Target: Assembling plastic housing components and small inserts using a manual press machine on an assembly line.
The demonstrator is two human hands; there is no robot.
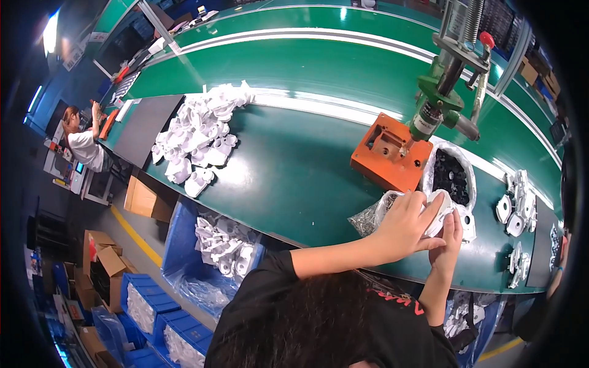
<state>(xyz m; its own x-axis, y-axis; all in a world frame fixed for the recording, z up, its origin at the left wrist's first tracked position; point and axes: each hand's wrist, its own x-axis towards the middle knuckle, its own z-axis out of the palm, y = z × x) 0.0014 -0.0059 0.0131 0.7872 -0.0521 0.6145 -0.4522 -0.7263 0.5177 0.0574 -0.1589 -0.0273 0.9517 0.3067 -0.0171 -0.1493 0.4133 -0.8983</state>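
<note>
1. Head view: green bench [294, 165].
2. Black shirt [399, 337], red lettering [419, 307].
3. Under the bench's near edge, blue bin [180, 245]: white parts [227, 246].
4. Toward the far edge, green press [443, 99] with printed label [424, 120].
5. Open bag [471, 179]: black pieces [448, 175]; smaller bag [364, 219]: metal pieces [368, 228].
6. Left hand [402, 224] and right hand [451, 242] together grip a white part [436, 219] toward the near edge.
</note>
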